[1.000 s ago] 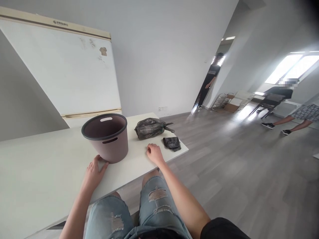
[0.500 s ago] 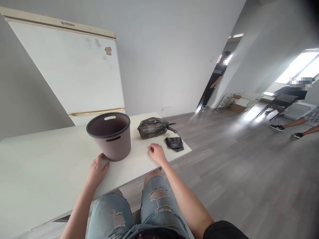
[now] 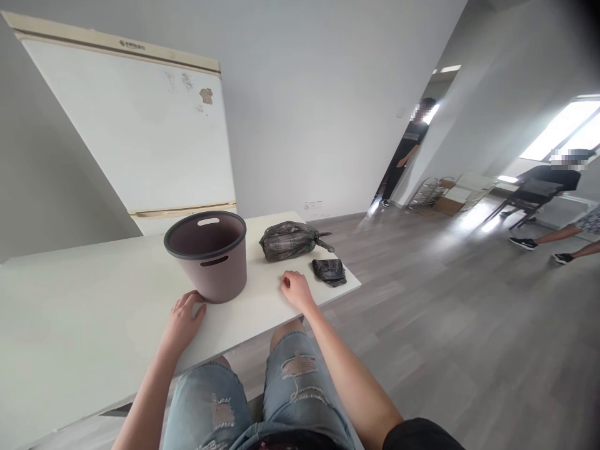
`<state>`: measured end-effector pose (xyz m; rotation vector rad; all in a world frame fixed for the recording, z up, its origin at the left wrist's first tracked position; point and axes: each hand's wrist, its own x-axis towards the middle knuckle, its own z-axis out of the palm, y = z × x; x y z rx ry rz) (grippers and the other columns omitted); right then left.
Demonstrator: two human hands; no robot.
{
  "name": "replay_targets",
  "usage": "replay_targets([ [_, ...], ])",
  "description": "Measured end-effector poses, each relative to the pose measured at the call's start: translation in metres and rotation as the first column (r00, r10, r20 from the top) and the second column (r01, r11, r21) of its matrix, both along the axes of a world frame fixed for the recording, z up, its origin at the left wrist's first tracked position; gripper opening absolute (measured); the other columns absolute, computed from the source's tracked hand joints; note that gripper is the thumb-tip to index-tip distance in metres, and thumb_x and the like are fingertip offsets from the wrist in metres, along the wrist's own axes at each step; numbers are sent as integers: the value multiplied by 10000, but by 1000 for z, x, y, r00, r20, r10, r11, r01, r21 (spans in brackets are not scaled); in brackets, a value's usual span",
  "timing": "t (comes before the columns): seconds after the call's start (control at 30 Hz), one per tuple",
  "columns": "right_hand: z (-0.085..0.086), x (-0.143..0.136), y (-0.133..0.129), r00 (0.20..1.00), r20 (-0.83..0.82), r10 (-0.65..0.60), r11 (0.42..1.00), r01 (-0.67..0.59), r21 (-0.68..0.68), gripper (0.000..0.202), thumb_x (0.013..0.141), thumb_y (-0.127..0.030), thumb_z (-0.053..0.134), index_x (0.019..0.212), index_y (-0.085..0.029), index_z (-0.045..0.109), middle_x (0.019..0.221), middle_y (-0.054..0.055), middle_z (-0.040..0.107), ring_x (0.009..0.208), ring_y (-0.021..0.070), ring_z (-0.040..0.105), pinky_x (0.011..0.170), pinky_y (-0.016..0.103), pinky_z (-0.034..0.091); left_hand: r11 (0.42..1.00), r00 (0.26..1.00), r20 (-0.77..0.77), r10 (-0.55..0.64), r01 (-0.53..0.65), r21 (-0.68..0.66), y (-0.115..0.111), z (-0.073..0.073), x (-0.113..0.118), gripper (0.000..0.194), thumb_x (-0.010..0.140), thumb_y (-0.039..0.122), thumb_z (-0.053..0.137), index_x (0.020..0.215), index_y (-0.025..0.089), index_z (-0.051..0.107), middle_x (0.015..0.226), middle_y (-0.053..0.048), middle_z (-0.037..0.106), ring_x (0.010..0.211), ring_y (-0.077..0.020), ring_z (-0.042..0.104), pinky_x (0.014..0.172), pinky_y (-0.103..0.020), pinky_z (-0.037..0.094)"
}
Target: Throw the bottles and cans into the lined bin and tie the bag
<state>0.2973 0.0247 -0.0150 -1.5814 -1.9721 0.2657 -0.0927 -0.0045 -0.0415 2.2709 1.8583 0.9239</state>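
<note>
The bin (image 3: pixel 220 275), smooth and tapered, stands upright on the table (image 3: pixel 94 312); my view has swung slightly left. My left hand (image 3: pixel 184 317), thumb spread, lies by its base; my right hand (image 3: pixel 295 289), loosely fisted, rests between crinkled wad (image 3: pixel 329 272) and bin, near the knotted bag (image 3: pixel 287 241).

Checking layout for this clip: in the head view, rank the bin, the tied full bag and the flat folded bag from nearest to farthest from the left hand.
From the left hand:
1. Bin, right by the fingers.
2. Tied full bag, right of the bin.
3. Folded bag, farthest right, near the table's corner.
</note>
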Motion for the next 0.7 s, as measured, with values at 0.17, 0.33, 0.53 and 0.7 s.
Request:
replay_targets([
  [0.17, 4, -1, -8, 995, 31, 93, 996, -93, 3, 155, 906, -82, 563, 910, -220, 632, 917, 49, 673, 896, 215, 605, 830, 310, 438, 1000, 1000, 6, 4, -4, -18, -2, 4, 3, 252, 960, 399, 472, 1019, 232, 651, 1281, -118, 701, 1136, -326, 666, 1008, -474, 516],
  [0.33, 5, -1, -21, 978, -30, 206, 977, -204, 60, 155, 917, -109, 542, 959, -223, 639, 964, 62, 660, 923, 222, 621, 882, 346, 484, 1000, 1000, 16, 10, -10, -12, -3, 6, 5, 249, 945, 403, 475, 1005, 234, 648, 1263, -115, 710, 1112, -324, 676, 1004, -474, 524],
  [0.53, 11, 58, -27, 896, -324, -303, 833, 414, 367, 240, 903, -191, 510, 1106, -196, 639, 1217, 171, 657, 1199, 310, 596, 1050, 478, 494, 1000, 999, 46, 22, -21, -5, -4, 10, 10, 234, 908, 389, 506, 984, 235, 664, 1209, -117, 722, 1086, -314, 682, 1006, -464, 534],
  [0.7, -2, 111, -45, 954, -145, -262, 957, 276, 92, 385, 932, -417, 579, 1216, -184, 694, 1419, 209, 647, 1393, 399, 539, 1195, 622, 380, 987, 988, 138, 70, -89, 136, -20, 31, 17, 209, 967, 378, 501, 956, 236, 653, 1240, -114, 694, 1151, -299, 662, 1063, -459, 510],
])
